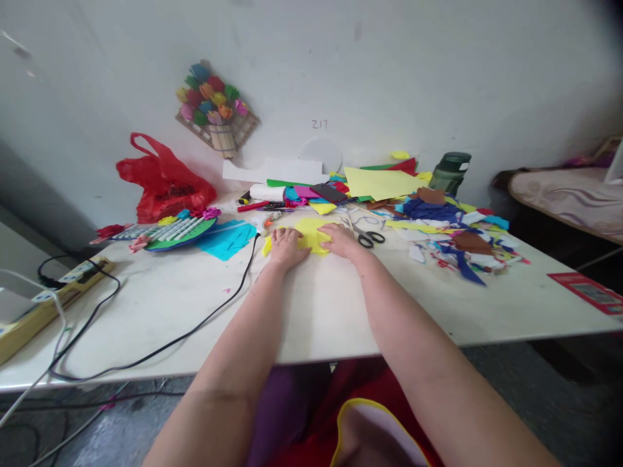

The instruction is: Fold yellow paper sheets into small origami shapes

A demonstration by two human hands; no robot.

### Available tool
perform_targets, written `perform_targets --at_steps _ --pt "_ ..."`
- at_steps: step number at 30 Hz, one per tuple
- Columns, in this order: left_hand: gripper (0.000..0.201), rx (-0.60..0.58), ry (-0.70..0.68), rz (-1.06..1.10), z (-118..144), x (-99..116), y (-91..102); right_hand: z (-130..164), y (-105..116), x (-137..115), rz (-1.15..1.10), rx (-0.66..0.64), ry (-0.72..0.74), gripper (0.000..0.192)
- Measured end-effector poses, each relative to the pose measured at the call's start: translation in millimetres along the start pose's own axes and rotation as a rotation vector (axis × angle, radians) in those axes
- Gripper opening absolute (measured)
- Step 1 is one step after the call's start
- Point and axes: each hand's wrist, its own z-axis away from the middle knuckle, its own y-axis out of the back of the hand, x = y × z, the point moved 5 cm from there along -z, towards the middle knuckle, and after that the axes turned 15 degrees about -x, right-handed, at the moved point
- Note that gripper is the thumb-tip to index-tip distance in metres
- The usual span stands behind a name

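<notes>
- Along the near left side of the white table [321, 318], a power strip [53, 312] is placed, and a black cord [214, 314] is looped across the bare surface.
- Yellow paper [314, 228] is laid flat at the middle of the table, between and partly beneath both hands.
- The paper's left part is covered by the left hand [287, 246]; its fingers are laid down slightly spread, with the thumb held apart.
- The paper's right edge is touched by the right hand [339, 240]; its fingers are held close together, and whether anything is pinched cannot be told.
- Black-handled scissors [372, 240] are set just beside the right hand; blue paper [226, 240] is spread farther left.
- Mixed scraps [472, 244] are heaped at the right.
- Behind them, a green bottle [448, 174] is stood upright.
- A flower decoration [214, 97] is hung on the wall.
</notes>
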Motion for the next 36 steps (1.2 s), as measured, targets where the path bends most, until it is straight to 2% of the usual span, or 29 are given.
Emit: perform_targets --at_steps 6,12,19,25,30,36 --pt "0.032 0.022 -0.034 0.011 -3 0 -3.3 0 0 0 0.018 -0.009 -0.035 0.044" --pt "0.042 -0.014 -0.032 0.025 -4 3 -4.4 1 0 -2 0.039 0.005 -0.081 0.046" --pt "0.054 -0.028 -0.037 0.098 -4 4 -0.9 1 3 -1 -0.094 0.045 -0.075 0.045" --pt "0.050 -0.060 -0.090 0.167 -2 5 -2.6 -1 0 10 -0.311 0.055 -0.122 0.050" --pt "0.044 -0.046 -0.087 0.324 2 7 2.7 -1 -1 16 -0.510 0.040 -0.116 0.060" --pt "0.050 -0.026 -0.217 0.582 2 7 5.8 6 7 11 -0.893 0.046 0.031 0.074"
